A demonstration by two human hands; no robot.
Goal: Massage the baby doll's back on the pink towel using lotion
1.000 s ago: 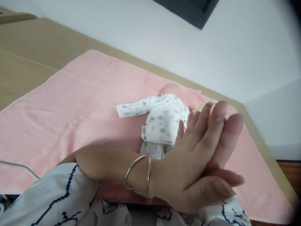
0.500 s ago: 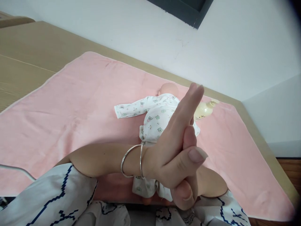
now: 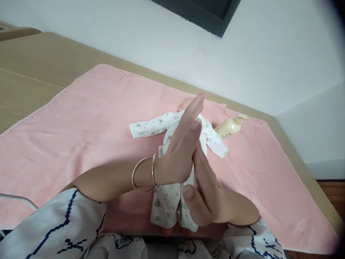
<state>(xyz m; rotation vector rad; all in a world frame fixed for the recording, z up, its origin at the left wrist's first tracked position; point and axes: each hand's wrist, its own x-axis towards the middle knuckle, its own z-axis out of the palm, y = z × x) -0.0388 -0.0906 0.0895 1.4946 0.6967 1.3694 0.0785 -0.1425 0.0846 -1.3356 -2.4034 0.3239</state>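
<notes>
My left hand (image 3: 179,154), with two silver bangles (image 3: 142,174) at its wrist, is stretched out with its fingers straight. Against its palm lies my right hand (image 3: 206,194), fingers extended upward and thumb apart. Palm meets palm, and I see nothing held between them. Below and behind the hands, a baby doll (image 3: 172,126) lies on its back with arms spread, in a white long-sleeved top and trousers with small prints. My hands hide part of its head, chest and one leg. A pale yellow pump bottle (image 3: 229,128) lies tilted beside the doll's right-hand sleeve.
A pink blanket (image 3: 88,118) spreads under the doll over a light wooden surface (image 3: 32,57). A white wall (image 3: 264,64) with a dark frame (image 3: 207,18) rises behind. On the left, a white cable (image 3: 18,197) crosses the blanket.
The left hand has shifted left and turned, and its folded fingers are now straight. The right hand, mostly hidden before, now shows with its fingers stretched against the left palm.
</notes>
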